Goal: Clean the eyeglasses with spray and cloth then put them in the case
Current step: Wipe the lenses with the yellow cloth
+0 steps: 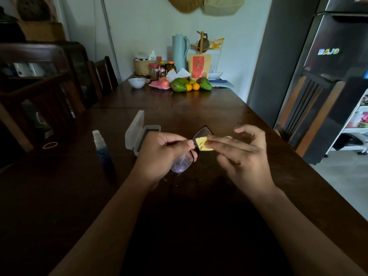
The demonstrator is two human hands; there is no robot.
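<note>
- The left hand is closed around the eyeglasses, thumb and fingers pinching the dark frame near its middle and holding it above the table; the right hand faces it, thumb and forefinger pinched on a small yellow cloth, the other fingers loosely spread.
- The dark wooden table runs under both hands and forearms and on past them to the wall.
- A dark refrigerator stands well off to the right of the right hand, beyond the table's edge, with a wooden chair in front of it.
- Far beyond both hands, at the table's far end, lie green and orange fruit, a white bowl, and jars and packets.
- The eyeglass case lies open just beyond the left hand, its clear lid raised on the side away from the hands and its dark-lined tray nearly touching the knuckles.
- The spray bottle stands upright out to the left of the left hand, well apart from it, clear cap over a blue body.
- Of the eyeglasses, one lens hangs below the left thumb, speckled with droplets; the other rises beyond the fingertips of both hands.
- The cloth is pressed against that farther lens, between the two hands.
- A rubber band lies further left than the bottle.
</note>
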